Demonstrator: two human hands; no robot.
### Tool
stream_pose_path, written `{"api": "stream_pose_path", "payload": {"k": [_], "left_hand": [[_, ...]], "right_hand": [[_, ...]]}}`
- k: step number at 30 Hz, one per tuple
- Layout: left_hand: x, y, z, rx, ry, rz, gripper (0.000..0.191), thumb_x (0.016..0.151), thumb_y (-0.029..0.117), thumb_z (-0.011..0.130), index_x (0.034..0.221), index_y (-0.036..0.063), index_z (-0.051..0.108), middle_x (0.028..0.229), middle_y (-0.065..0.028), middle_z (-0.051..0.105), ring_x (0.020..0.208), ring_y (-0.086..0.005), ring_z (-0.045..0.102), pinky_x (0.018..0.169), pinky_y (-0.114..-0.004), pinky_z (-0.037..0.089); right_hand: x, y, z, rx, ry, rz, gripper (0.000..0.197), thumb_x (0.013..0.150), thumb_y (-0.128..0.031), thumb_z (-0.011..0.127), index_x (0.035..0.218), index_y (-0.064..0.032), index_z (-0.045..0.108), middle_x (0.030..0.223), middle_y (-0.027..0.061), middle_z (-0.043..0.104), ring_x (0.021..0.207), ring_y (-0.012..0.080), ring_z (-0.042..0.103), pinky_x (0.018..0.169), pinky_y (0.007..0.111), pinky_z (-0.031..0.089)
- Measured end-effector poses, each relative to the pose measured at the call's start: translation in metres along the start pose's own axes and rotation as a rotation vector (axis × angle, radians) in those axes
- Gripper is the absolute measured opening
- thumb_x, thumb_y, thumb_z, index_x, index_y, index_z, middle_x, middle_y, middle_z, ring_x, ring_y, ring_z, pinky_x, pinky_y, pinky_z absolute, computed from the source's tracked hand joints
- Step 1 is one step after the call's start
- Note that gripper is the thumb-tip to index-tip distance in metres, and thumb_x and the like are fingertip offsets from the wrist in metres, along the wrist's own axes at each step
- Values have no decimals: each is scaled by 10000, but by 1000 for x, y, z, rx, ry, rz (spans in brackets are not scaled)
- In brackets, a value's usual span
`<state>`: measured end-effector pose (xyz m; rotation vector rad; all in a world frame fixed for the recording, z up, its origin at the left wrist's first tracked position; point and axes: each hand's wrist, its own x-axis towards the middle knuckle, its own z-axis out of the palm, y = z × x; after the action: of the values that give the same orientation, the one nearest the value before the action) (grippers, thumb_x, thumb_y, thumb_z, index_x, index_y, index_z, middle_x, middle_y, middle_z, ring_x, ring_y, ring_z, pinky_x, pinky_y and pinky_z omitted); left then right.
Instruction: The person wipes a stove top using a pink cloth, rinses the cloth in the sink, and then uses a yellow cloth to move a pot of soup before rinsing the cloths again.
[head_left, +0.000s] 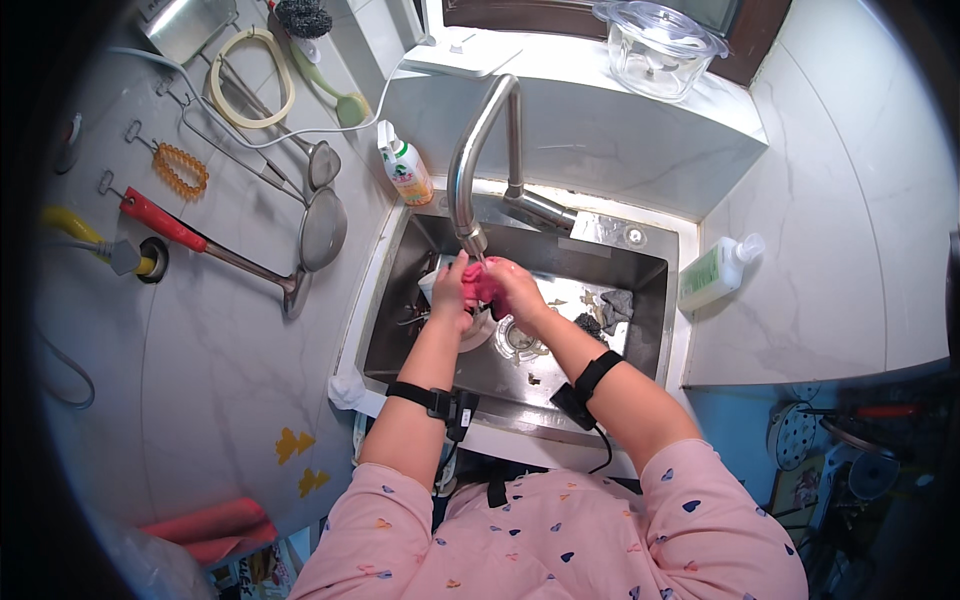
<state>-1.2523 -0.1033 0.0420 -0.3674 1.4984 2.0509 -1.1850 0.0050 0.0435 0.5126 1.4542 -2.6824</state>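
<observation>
Both hands hold a wet red cloth (486, 283) bunched up over a stainless-steel sink (495, 394). My left hand (451, 292) grips its left side with the thumb pointing up. On the right side, my right hand (517, 292) closes around the cloth. Directly above them is the spout of a gooseneck faucet (471, 165), and water appears to run onto the cloth. Below the hands, a pale dish (477, 339) is partly hidden beside the drain strainer (519, 337). A white cup (427, 285) is partly visible behind my left hand.
A grey rag (616, 306) and a dark scouring pad (588, 324) lie at the sink's right, among food scraps. A spray bottle (406, 169) and a soap pump bottle (712, 276) flank the sink. Ladles and strainers (324, 229) hang on the left. A lidded glass pot (660, 56) stands on the sill.
</observation>
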Motion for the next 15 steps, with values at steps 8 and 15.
{"api": "stream_pose_path", "payload": {"k": [8, 15], "left_hand": [[9, -31, 17, -78, 133, 58, 252, 905, 289, 533, 937, 41, 567, 749, -54, 586, 665, -162, 576, 588, -297, 462], [9, -14, -7, 58, 11, -34, 97, 793, 141, 641, 830, 58, 607, 754, -35, 622, 582, -141, 595, 512, -271, 458]], "right_hand": [[26, 33, 12, -561, 397, -455, 233, 843, -221, 577, 812, 9, 555, 774, 196, 594, 708, 373, 564, 664, 412, 447], [26, 31, -18, -805, 456, -374, 224, 862, -183, 567, 993, -21, 485, 843, 243, 609, 808, 418, 586, 696, 424, 464]]}}
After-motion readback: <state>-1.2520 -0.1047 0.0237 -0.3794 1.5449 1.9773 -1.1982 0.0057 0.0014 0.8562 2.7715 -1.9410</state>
